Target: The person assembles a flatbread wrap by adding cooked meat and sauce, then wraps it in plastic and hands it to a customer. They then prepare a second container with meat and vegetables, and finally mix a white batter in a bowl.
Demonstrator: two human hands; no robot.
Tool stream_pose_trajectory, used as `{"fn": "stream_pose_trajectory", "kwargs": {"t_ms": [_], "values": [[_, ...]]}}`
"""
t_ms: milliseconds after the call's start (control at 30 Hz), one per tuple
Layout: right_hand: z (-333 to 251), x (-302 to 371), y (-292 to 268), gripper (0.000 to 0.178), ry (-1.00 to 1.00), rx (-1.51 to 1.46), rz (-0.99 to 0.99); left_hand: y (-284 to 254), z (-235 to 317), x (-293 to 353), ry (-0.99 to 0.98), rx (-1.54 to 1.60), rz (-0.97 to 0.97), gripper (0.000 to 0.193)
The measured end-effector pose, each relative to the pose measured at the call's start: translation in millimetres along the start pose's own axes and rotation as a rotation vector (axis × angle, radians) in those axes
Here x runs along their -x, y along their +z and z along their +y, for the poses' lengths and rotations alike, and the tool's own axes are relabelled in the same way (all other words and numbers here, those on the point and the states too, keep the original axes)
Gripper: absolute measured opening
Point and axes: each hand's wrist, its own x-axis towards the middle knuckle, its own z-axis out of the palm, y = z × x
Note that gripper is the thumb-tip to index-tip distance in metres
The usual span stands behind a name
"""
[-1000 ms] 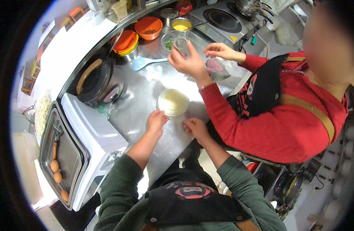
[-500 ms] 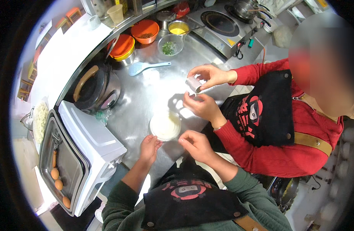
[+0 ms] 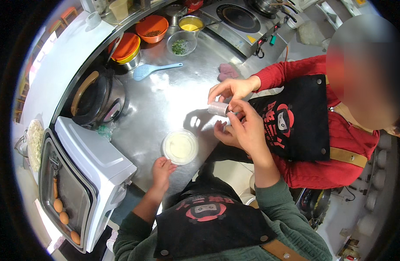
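Observation:
A round clear-rimmed bowl [image 3: 180, 147] with pale, creamy contents sits on the steel counter. My left hand [image 3: 162, 170] has its fingers closed at the bowl's near left rim. Further right, my right hand [image 3: 248, 124] pinches the near end of a small silvery cylinder [image 3: 218, 108], which looks like a roll of film or tape. A co-worker in a red sweater grips the cylinder's other end with the upper hand [image 3: 235, 88]. That person's lower hand [image 3: 226, 134] is partly hidden behind mine.
On the steel counter [image 3: 141, 102] lie a blue slotted spoon [image 3: 143, 71] and a reddish cloth [image 3: 228, 71]. Bowls [image 3: 181, 43] and an induction cooker [image 3: 235, 26] stand at the back. A rice cooker [image 3: 100, 98] and a white appliance [image 3: 93, 150] are at left, beside a tray [image 3: 85, 217] with eggs.
My right hand has left the bowl's side and moved up and right to the cylinder. The co-worker's lower hand has dropped away from it. My left hand stays at the bowl.

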Motion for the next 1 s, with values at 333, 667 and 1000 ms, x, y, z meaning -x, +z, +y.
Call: {"fn": "stream_pose_trajectory", "kwargs": {"t_ms": [333, 667, 1000], "values": [[25, 5, 18, 0.036, 0.234, -0.277, -0.218, 80, 70, 36, 0.357, -0.301, -0.262, 0.028], [41, 51, 20, 0.045, -0.008, -0.293, -0.240, 196, 94, 50, 0.106, -0.096, -0.376, 0.039], [51, 90, -33, 0.052, -0.106, -0.356, -0.609, 179, 40, 93, 0.117, -0.129, -0.404, 0.036]]}}
